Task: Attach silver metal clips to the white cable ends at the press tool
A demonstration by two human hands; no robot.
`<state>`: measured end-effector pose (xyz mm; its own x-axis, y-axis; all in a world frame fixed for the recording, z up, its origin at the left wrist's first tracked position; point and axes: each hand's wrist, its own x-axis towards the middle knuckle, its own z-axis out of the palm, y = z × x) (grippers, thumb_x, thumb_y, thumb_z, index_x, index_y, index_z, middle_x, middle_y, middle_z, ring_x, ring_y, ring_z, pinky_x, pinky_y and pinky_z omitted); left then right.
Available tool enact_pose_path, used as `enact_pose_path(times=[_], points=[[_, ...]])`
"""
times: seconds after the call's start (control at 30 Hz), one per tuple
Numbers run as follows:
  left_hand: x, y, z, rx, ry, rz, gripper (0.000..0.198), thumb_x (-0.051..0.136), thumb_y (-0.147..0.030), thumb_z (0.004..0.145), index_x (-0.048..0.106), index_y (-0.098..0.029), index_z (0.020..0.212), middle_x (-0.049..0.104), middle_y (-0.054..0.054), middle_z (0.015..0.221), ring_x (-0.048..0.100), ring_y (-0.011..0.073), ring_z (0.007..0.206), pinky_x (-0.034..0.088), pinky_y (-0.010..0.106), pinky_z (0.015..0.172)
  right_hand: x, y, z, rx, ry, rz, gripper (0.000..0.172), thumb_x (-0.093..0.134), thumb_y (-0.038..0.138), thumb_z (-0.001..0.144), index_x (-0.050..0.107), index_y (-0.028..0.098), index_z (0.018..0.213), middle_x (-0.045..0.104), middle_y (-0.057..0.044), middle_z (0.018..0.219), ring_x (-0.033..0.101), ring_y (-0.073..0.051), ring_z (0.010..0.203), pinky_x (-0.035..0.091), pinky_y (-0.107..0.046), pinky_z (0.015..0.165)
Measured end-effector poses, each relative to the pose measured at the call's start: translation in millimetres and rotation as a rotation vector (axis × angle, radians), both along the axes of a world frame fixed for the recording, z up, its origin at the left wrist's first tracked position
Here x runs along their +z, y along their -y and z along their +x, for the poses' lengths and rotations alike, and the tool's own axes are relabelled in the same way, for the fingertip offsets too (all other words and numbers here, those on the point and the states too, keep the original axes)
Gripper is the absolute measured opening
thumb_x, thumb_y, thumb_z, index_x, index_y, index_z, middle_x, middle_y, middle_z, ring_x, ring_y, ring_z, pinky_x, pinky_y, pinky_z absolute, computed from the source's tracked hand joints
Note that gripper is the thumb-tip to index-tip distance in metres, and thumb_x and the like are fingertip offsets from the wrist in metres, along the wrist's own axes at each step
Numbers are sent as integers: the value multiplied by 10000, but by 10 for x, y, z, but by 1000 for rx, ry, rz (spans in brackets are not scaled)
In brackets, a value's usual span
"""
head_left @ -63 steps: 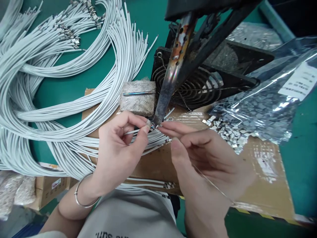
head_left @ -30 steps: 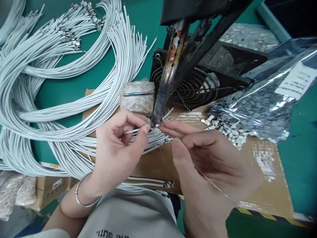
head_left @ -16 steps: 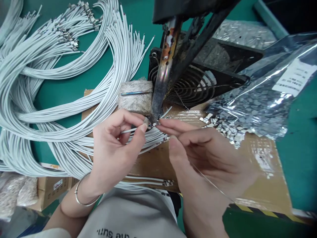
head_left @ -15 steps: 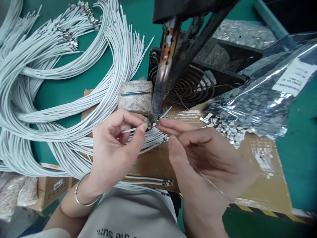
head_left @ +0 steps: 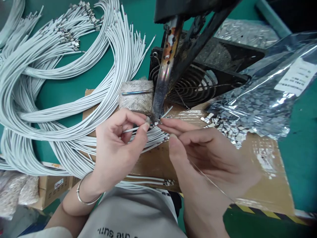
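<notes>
My left hand (head_left: pixel 119 148) pinches a white wire (head_left: pixel 130 130) between thumb and forefinger, its end by the tip of the soldering iron (head_left: pixel 161 87). A thin strand of solder wire (head_left: pixel 213 183) runs across the palm of my right hand (head_left: pixel 198 158), whose thumb and fingers are closed on it. The right fingertips are just right of the iron's tip; whether the solder touches the joint is too small to tell. Beneath both hands lie several white wires with stripped or metal ends (head_left: pixel 158 140) on a cardboard sheet (head_left: pixel 148 165).
Large bundles of white wires (head_left: pixel 61 127) fill the left. A wrapped block (head_left: pixel 136 100) stands beside the iron, with a black fan (head_left: pixel 195 82) behind. Small metal terminals (head_left: pixel 229 130) spill from a plastic bag (head_left: pixel 267 99) on the right.
Both hands keep nearly the same place at the iron's tip. The whole view has shifted slightly to the right.
</notes>
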<state>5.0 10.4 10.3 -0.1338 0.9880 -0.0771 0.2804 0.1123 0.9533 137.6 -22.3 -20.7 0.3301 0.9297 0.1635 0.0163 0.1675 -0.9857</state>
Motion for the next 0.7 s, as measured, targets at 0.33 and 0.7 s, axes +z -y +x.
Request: enact_pose_path(times=[0.33,0.7], points=[[-11,-1,-15,-12,8,13,151,757,-77,855,728,-198,770,802,49,899,680,154,769,394,249,497,-1,2,5,21,4,-2,212,710,26,899,698,234,856,843,-40,1082,818,-217,1060,675,-369,969],[-10,11,-22,-9,-13,9,160,782,-61,805,724,-201,753,800,52,893,696,172,793,415,243,489,-11,0,12,12,26,4,219,711,27,896,698,241,852,843,-18,1047,821,-204,1030,676,-331,909]])
